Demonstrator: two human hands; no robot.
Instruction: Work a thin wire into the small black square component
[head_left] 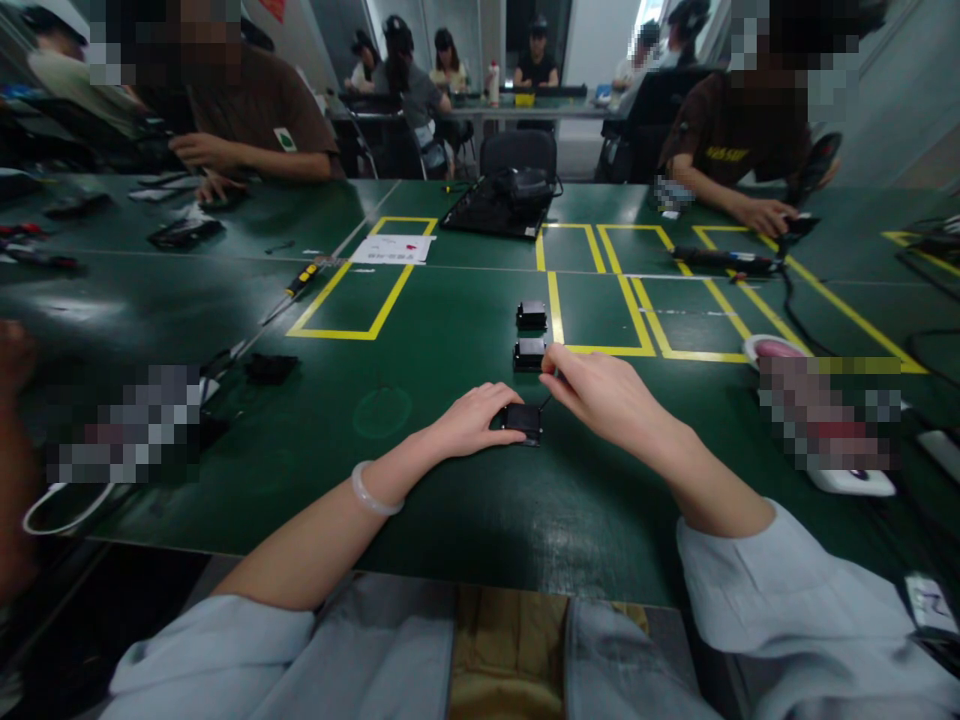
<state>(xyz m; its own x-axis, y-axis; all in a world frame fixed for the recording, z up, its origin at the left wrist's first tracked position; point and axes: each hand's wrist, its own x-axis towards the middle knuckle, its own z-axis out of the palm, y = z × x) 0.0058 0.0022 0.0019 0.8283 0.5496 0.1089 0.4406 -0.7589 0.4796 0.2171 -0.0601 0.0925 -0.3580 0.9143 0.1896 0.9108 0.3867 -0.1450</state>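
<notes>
A small flat black module (pixel 522 424) lies on the green table in front of me, with the thumb and fingers of my left hand (pixel 472 420) closed around its left side. My right hand (pixel 600 390) is pinched above the module's right edge. From its fingertips a thin dark rod (pixel 547 403) slants down towards the module's corner; its exact kind is too small to tell. Just beyond stand two similar black blocks with grey tops, the nearer block (pixel 529 353) beside my right fingertips and the farther block (pixel 532 316) behind it.
Yellow tape outlines (pixel 600 350) mark the green table (pixel 450 530). A long screwdriver (pixel 300 283) lies left, near a white paper (pixel 392 249). A black tray (pixel 495 208) sits at the far edge. Two co-workers sit opposite; one handles a power tool (pixel 727 261). A white-edged device (pixel 855 478) lies right.
</notes>
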